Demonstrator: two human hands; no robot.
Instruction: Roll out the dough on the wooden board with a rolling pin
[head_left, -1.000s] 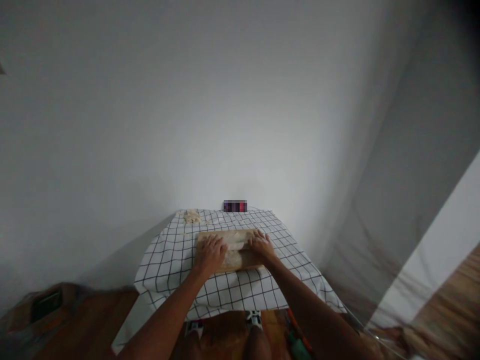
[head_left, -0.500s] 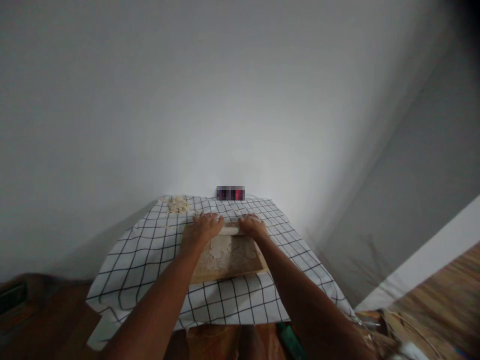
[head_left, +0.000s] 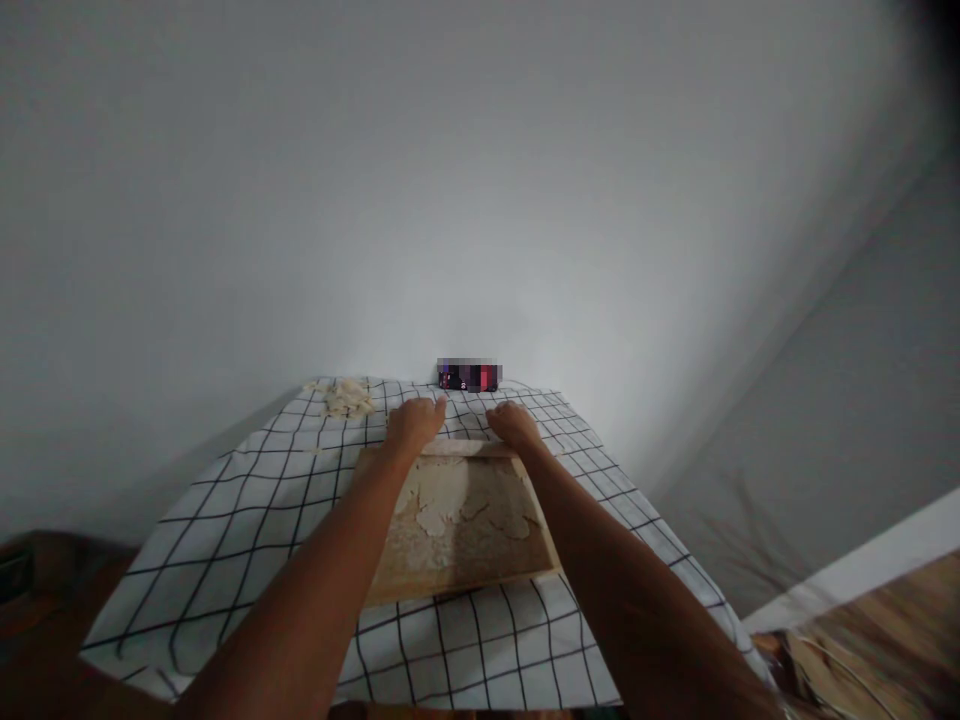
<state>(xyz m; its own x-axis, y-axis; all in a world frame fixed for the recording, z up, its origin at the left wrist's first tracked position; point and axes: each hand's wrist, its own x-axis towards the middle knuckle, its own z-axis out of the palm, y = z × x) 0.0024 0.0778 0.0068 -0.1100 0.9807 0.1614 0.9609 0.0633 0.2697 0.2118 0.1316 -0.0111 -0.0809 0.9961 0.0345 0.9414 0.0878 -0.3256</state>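
Observation:
A pale rolling pin [head_left: 466, 448] lies across the far end of a floury wooden board [head_left: 450, 575]. My left hand [head_left: 415, 422] reaches past the pin on the left, its thumb apart from the fingers. On the right, my right hand [head_left: 514, 423] also extends beyond the pin, fingers forward and partly bent. The pin appears to run under my wrists or the heels of my palms; the contact is hidden. Thin, ragged-edged rolled dough [head_left: 439, 510] is spread over the board, part of it shaded.
A black-and-white checked cloth [head_left: 247, 505] covers the table. Pale dough strips [head_left: 349, 397] lie in a heap at its far left corner. A blurred dark and red object [head_left: 469, 376] stands at the back, against the white wall [head_left: 465, 200].
Both hands have pushed forward, past the board's far end, and the pin has rolled back from under my fingers towards my wrists. The view has shifted, so more of the board shows.

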